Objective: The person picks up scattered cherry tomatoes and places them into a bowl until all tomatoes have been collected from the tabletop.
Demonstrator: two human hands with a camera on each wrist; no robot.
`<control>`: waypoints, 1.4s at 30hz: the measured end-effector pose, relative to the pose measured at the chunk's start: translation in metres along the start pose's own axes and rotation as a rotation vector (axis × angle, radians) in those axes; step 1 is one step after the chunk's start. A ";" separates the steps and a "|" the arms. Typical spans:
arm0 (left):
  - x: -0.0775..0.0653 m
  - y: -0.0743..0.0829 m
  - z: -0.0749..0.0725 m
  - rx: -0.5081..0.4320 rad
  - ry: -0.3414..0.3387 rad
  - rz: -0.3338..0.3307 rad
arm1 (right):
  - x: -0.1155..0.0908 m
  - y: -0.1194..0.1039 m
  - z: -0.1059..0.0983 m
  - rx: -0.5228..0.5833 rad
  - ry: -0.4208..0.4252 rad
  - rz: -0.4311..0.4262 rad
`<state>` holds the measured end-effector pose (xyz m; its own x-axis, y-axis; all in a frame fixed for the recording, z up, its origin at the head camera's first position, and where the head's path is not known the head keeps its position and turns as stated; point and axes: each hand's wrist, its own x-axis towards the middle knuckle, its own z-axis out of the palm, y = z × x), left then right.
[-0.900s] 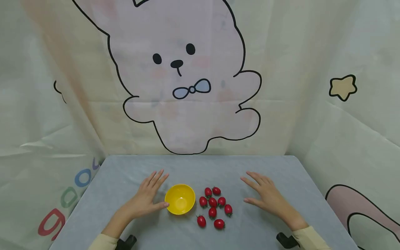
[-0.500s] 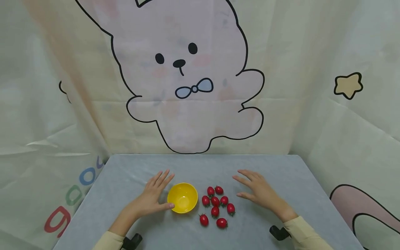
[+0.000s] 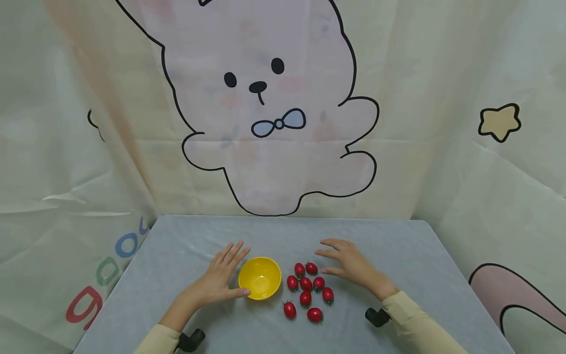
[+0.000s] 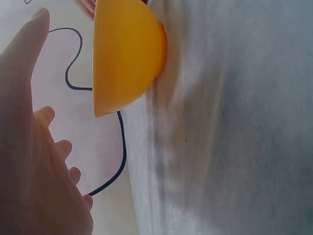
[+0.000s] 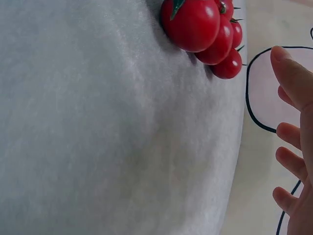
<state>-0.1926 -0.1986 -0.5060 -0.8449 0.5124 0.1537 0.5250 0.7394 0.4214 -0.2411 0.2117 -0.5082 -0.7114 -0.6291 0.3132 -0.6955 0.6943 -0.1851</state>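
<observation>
A yellow bowl (image 3: 260, 278) stands upright on the table, its inside bare in the head view. My left hand (image 3: 217, 279) is just left of it with fingers spread; the left wrist view shows the hand (image 4: 34, 147) apart from the bowl (image 4: 124, 54). To the bowl's right lie several red cherry tomatoes (image 3: 306, 284) in a loose cluster, some with green stems. My right hand (image 3: 353, 265) hovers right of the cluster, fingers extended and holding nothing. In the right wrist view the nearest cherry tomato (image 5: 191, 24) rests on the cloth, apart from that hand (image 5: 298, 147).
A pale blue-grey cloth covers the table (image 3: 212, 324). Behind it hangs a curtain (image 3: 398, 162) printed with a cartoon bear. Each wrist carries a black camera mount, the left mount (image 3: 191, 340) and the right mount (image 3: 378, 317), close above the table.
My right hand has moved left, closer to the cherry tomatoes. The left hand keeps its place beside the bowl. The whole head view has shifted slightly.
</observation>
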 end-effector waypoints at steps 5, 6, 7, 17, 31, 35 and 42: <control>-0.001 -0.001 0.001 0.009 -0.006 -0.018 | 0.008 -0.002 0.007 0.014 -0.043 0.007; -0.001 -0.001 0.001 0.007 -0.009 -0.021 | 0.008 -0.002 0.008 0.018 -0.054 0.012; -0.001 -0.001 0.002 0.009 -0.012 -0.023 | 0.009 -0.002 0.009 0.021 -0.062 0.015; -0.003 -0.005 0.006 0.003 -0.024 -0.037 | 0.014 0.002 0.022 0.026 -0.094 0.015; -0.004 -0.006 0.014 -0.012 -0.084 -0.093 | 0.020 0.003 0.031 0.038 -0.134 0.019; -0.003 -0.006 0.016 -0.026 -0.101 -0.115 | 0.020 0.004 0.033 0.033 -0.134 0.032; -0.004 -0.010 0.021 -0.020 -0.116 -0.155 | 0.020 0.003 0.037 0.027 -0.095 0.005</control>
<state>-0.1923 -0.1986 -0.5295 -0.8976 0.4404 -0.0181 0.3861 0.8053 0.4499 -0.2610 0.1880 -0.5373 -0.7201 -0.6572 0.2227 -0.6938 0.6884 -0.2116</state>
